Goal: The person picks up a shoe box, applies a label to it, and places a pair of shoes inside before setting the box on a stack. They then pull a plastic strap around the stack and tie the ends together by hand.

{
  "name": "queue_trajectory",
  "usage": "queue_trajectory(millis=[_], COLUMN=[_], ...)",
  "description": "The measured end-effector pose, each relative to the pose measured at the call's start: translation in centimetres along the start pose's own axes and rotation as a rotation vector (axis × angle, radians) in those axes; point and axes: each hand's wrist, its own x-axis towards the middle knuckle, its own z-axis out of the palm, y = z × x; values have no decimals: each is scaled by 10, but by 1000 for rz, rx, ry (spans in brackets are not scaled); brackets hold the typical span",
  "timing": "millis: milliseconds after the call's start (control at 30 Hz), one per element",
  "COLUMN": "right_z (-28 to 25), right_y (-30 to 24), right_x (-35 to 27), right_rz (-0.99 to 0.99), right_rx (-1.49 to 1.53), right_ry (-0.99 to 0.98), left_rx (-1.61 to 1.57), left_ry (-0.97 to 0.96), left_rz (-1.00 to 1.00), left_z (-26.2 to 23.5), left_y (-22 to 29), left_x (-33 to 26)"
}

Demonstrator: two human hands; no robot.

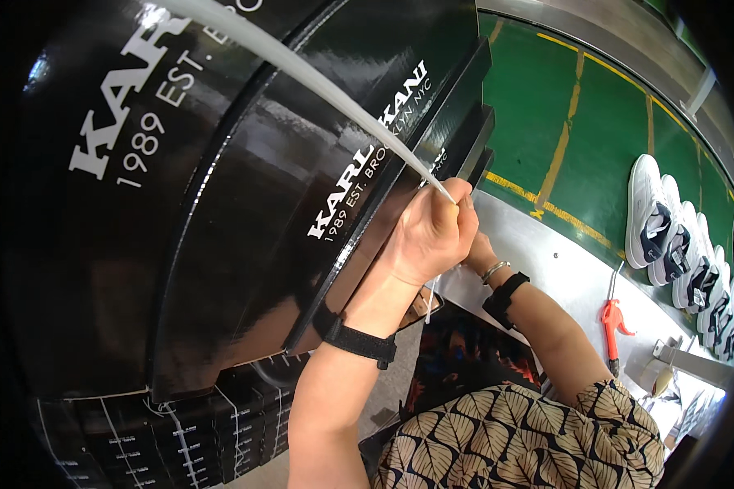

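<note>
My left hand (434,235) is closed around a white plastic string (326,90), thumb and fingers pinched together. The string runs taut from the upper left, across the glossy black shoe boxes (245,244), down to that hand. A thin loose length of white string (431,300) hangs below the wrist. Just beyond, beside the boxes' edge, is my right hand (479,251), with a bracelet and a black strap at its wrist. The left hand hides most of its fingers, so what they hold does not show.
On the right, a green conveyor belt (538,106) with yellow tape lines carries a row of white and dark sneakers (649,213). A red air blow gun (614,316) lies on the metal ledge (538,243). More black boxes (171,444), tied with white string, stand at lower left.
</note>
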Motion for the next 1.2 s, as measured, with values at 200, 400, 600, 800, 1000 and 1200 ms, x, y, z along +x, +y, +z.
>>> queue_trajectory(millis=[200,400,600,800,1000,1200], right_z=[-5,10,1,-58,-103,-105], right_y=[4,71,43,23,23,-41], right_x=[6,45,18,-68,-153,-171], right_rz=[60,-269,-250,-312,-246,-258], right_rx=[37,-268,-303,-313,-354,-352], right_ry=[-71,-54,-169,-303,-161,-97], left_rx=[49,51,98,40,57,-31], left_ry=[9,8,5,-17,-11,-173], left_rz=[19,40,28,10,6,-394], left_z=[2,11,8,4,3,-24], left_y=[9,16,16,27,25,63], left_x=[2,5,0,9,13,34])
